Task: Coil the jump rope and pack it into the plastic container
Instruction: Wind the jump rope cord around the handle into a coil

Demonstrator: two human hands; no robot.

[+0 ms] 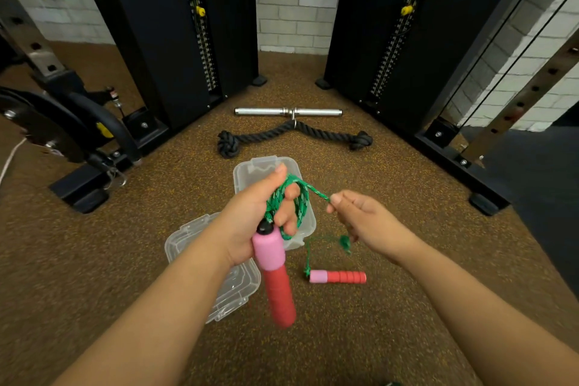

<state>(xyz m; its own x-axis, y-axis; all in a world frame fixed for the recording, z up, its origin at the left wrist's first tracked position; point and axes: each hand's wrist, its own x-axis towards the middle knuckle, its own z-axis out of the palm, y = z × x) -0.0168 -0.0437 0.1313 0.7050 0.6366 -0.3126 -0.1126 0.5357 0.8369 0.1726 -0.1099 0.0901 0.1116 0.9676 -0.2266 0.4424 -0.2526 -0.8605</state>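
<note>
Nearest, the left hand (250, 222) grips one pink-and-red handle (275, 279) with green rope (296, 197) looped round its fingers, while the second handle (338, 277) lies on the floor (376, 338) just right of it and the right hand (366, 222) pinches the free strand. The rope looks light and limp, likely to spring loose unless the loops stay pinned, so the stiff foam handles seem the surest hold. Beyond the hands sits the open clear container (266, 166), its lid (219, 291) on the near left.
</note>
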